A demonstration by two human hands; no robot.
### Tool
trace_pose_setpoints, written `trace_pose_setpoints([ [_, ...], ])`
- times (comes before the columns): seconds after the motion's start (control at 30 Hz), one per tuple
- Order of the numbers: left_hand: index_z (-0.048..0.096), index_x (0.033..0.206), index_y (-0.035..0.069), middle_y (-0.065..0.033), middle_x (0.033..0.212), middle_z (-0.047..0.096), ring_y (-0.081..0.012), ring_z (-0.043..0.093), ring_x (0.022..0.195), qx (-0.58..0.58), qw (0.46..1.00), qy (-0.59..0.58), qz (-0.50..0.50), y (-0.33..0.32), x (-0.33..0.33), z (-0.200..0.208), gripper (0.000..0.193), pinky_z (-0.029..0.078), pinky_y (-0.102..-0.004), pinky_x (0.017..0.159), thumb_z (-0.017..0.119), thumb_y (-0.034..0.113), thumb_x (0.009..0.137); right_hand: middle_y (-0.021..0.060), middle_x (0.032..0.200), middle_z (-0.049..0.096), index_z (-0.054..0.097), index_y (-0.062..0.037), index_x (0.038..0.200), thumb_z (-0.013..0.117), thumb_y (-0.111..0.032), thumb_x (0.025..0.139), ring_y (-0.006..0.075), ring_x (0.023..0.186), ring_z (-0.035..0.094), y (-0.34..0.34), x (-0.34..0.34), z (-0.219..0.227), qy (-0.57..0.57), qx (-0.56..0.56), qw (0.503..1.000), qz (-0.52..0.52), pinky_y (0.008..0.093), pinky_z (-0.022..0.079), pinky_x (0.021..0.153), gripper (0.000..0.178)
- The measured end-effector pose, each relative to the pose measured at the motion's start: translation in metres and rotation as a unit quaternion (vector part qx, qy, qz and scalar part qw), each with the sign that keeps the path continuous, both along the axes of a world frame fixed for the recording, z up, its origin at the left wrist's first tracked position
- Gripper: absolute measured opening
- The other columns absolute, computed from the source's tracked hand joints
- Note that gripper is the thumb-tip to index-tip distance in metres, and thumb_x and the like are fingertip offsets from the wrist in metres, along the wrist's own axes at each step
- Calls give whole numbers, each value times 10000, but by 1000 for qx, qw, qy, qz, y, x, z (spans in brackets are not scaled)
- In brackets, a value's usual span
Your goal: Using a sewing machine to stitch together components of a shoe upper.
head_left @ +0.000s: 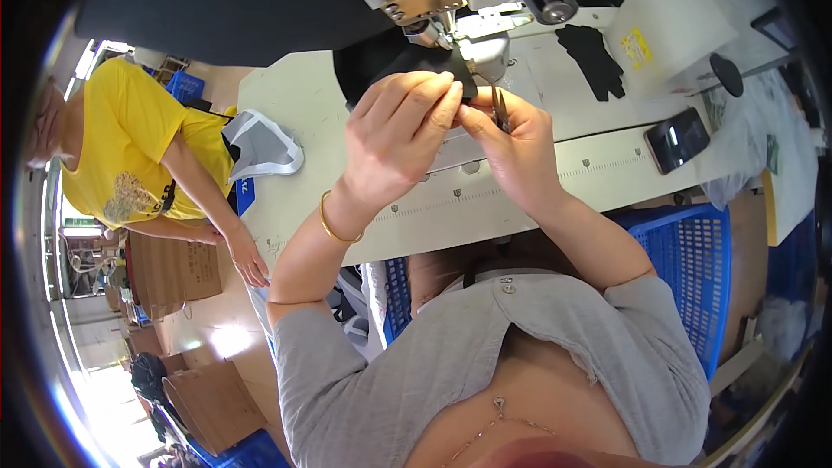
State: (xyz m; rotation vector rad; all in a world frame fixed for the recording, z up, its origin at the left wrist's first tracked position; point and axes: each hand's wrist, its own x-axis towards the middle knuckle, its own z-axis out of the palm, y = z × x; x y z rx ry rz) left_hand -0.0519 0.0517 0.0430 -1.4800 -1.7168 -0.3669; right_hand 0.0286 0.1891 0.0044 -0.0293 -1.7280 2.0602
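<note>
Both of my hands are raised close together in front of the sewing machine's needle area (444,35). A black fabric piece (373,61) lies under it, its near edge reaching my fingers. My left hand (394,134) pinches that edge, thumb and fingers pressed together. In my right hand (524,143) is a pair of small dark metal thread snips (500,111), lying against the palm with the narrow end pointing up toward the machine. The right thumb and forefinger meet near the fabric's edge beside my left fingertips. Any thread between them is too fine to see.
On the white table (321,217) lie a black cloth piece (591,61) and a glossy black device (678,140). A grey-white sewn piece (264,146) sits at its left edge, beside a person in a yellow shirt (130,139). Blue baskets (693,269) stand below.
</note>
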Motion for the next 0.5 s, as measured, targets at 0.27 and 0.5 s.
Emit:
trace_pose_setpoints([
  [0.27,709,952,-16,-77,953,662,-216,649,858,-3,1000,20,17,6,5,0,357,548,-322,745,693,70,606,-5,758,661,684,11,966,602,-82,904,9,690,513,4,5,2,-25,1,999,31,191,422,593,139],
  [0.5,721,893,-14,-75,952,684,-207,656,880,20,1000,24,4,3,1,-5,312,550,-318,751,712,81,596,3,774,669,681,16,981,598,-80,897,17,708,527,2,1,-5,9,-38,999,36,199,443,611,152],
])
